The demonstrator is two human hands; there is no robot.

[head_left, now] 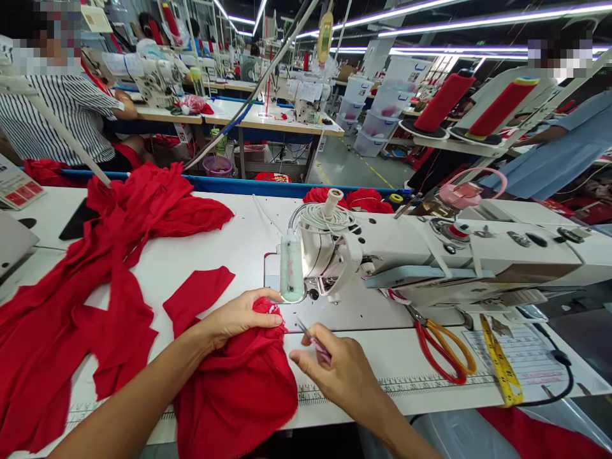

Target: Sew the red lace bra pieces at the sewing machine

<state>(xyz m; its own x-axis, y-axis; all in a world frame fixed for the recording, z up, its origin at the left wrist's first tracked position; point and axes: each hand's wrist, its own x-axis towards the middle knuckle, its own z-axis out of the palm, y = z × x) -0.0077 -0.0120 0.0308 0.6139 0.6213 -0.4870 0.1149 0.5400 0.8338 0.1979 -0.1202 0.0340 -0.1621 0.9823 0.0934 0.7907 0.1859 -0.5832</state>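
Left hand (243, 317): pinched a gathered red cloth piece (239, 389), front left of the sewing machine (401, 241). Right hand (339, 364): curled around small thread snips (321, 350), in front of the machine. Cloth: plain red, soft, bunched at top with a whitish patch; draped below the left hand, left of the right hand. Printed ruler (406, 384), before the machine: read "14", "15". Paper sheet (538, 358), front right of the machine: writing was too small to read.

The cloth (239, 389) is plain red, the scissor handles (433, 333) red and orange, the shirt (62, 118) black-and-white striped.
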